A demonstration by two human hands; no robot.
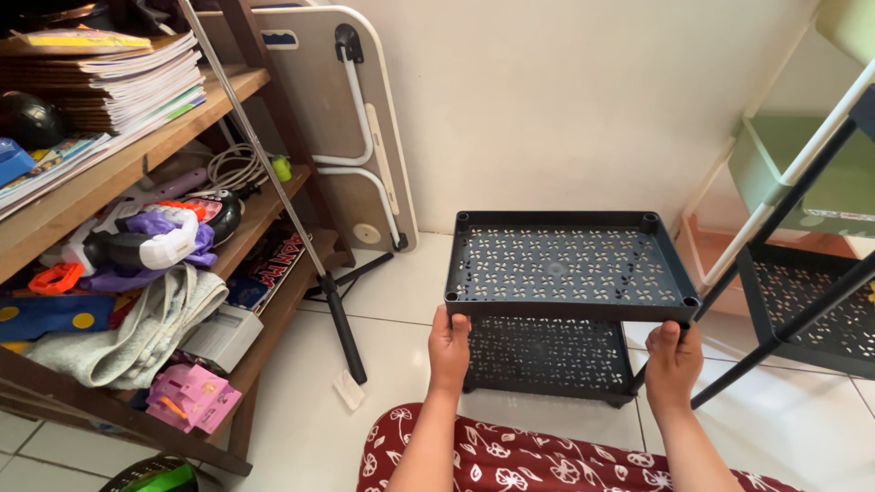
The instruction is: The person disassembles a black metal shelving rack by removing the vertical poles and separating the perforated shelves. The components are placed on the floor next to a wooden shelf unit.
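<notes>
Two dark grey perforated plastic shelf trays stand stacked on the white tiled floor (pixel 301 401), the upper tray (pixel 570 264) above the lower tray (pixel 547 355). Two bare hands grip the upper tray's near corners: the left hand (pixel 449 351) and the right hand (pixel 674 360) each curl closed around a corner. One wooden shelf unit (pixel 246 91), cluttered with books and toys, stands left; one black pole (pixel 342 333) leans between. One folded table (pixel 365 128) rests against the far wall.

Two bare arms show, with no sleeves on them. The left hand (pixel 449 349) and the right hand (pixel 674 357) wear no gloves or rings. Near the bottom lies dark red cloth (pixel 510 460) with little white flowers and leaves.
</notes>
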